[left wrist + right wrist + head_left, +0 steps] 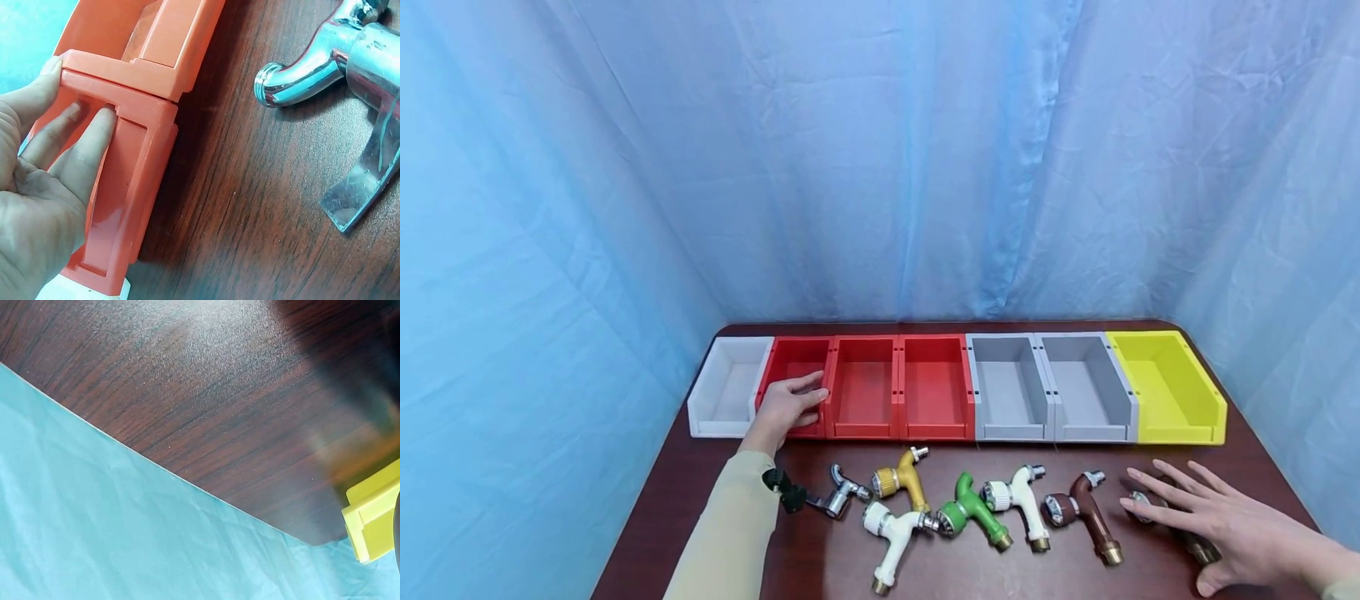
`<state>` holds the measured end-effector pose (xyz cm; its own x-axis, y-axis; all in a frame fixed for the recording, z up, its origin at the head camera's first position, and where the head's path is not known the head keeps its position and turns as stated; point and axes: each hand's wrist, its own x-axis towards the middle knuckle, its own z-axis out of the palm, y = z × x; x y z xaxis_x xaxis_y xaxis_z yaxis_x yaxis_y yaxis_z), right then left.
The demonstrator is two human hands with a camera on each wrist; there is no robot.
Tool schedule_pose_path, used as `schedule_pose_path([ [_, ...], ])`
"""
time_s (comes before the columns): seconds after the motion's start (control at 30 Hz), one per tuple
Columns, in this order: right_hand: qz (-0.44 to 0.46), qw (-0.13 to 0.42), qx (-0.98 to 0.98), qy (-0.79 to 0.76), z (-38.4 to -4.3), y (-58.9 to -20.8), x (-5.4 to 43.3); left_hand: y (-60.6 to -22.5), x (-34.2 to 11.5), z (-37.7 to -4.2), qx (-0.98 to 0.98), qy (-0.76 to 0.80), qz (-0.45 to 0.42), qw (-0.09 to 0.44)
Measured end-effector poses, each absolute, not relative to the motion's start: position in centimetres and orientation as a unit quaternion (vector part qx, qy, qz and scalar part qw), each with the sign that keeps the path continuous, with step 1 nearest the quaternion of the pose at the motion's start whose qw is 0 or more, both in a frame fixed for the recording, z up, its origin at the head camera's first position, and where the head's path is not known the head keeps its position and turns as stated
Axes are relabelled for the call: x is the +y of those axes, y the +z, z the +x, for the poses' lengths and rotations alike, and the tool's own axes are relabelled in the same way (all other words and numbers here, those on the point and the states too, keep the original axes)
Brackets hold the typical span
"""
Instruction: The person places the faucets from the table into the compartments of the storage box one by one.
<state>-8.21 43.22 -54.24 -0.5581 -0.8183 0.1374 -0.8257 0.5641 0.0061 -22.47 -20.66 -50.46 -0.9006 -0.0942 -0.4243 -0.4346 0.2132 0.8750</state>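
My left hand (784, 410) is at the leftmost red bin (797, 357). In the left wrist view its thumb lies on the rim at the seam with the neighbouring red bin (125, 73), while its fingers reach inside, pinching the side wall. My right hand (1243, 523) spreads its fingers over a dark tap (1201, 548), which it partly hides; whether they touch cannot be told. Between the hands lie a chrome tap (838, 500), a yellow tap (912, 483), a white tap (897, 542), a green tap (977, 505), another white tap (1028, 504) and a brown tap (1092, 517).
Along the table's back edge the bins stand side by side: a white bin (721, 428), three red ones, two grey bins (1015, 432) (1093, 433) and a yellow bin (1180, 435). Blue curtains (880, 167) surround the dark wooden table (655, 517).
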Motion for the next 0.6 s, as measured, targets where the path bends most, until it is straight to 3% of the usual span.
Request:
schedule_pose_path([
  [0.6,0.448,-0.009,-0.894,-0.016,-8.20,-54.23,43.53,-50.37,-20.63,-22.20,0.768,0.603,-0.169,0.135],
])
